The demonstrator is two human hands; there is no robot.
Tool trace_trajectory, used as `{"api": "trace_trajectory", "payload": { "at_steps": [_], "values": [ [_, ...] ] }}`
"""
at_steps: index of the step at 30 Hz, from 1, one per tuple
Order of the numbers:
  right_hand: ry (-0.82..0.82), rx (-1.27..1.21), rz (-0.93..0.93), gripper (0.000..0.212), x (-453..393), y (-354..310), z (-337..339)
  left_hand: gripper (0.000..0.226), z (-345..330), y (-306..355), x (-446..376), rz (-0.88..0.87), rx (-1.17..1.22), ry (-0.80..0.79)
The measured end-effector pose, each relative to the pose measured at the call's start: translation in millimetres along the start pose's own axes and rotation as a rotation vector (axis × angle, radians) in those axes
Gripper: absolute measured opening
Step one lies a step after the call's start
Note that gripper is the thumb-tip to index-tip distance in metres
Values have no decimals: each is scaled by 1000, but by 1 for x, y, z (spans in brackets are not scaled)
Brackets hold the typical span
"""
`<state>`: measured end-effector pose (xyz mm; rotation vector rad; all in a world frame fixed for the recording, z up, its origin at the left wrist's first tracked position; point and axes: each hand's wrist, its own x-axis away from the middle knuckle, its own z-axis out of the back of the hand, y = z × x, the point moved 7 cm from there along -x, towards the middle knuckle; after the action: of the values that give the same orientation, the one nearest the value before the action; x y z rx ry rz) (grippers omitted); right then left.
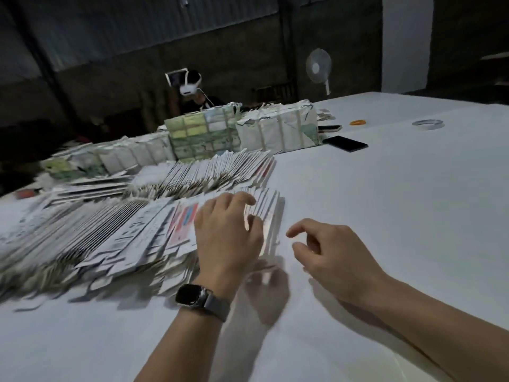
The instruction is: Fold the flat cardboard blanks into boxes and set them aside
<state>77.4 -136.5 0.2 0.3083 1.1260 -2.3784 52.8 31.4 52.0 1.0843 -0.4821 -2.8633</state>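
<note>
White counter [385, 202] spread wide, and across its left half lie fanned rows of flat cardboard blanks [115, 232], with strapped bundles [275, 130] stacked behind them! The left hand [228, 232], smartwatch [192, 296] on the wrist, rests on the right end of the near row, fingers curled over the blanks' edges. The right hand [333, 252] hovers just beside that end, fingers loosely curled, holding nothing.
</note>
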Motion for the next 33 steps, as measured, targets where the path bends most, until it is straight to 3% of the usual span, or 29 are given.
{"api": "trace_trajectory", "payload": {
  "at_steps": [3, 5, 7, 12, 16, 18, 22, 24, 28, 33],
  "values": [
    [14, -14, 20, 21, -3, -4, -3, 57, -12, -38, 2, 246, -321, -281],
    [7, -19, 15, 17, -2, -4, -4, 60, -20, -50, 7, 316, -339, -421],
    [-7, -31, 8, 19, -1, -3, -5, 59, -22, -44, 5, 246, -315, -398],
    [12, -66, -11, 18, 1, 0, 1, 54, -10, -5, 8, -3, -258, -131],
    [68, -161, -58, 17, 0, 8, 9, 56, 17, 26, 8, -161, 74, 151],
    [119, -250, -108, 21, -2, 12, 14, 56, 21, 30, 9, -139, 291, 220],
    [185, -450, -282, 47, -5, 25, 22, 58, -10, 38, 21, 160, 995, -27],
    [192, -558, -356, 61, -5, 29, 23, 64, -33, 43, 33, 310, 1209, -192],
    [122, -607, -402, 66, -5, 30, 25, 75, -54, 43, 42, 445, 1267, -306],
    [8, -714, -408, 64, -3, 24, 25, 78, -59, 35, 43, 625, 1302, -284]
  ]
}}
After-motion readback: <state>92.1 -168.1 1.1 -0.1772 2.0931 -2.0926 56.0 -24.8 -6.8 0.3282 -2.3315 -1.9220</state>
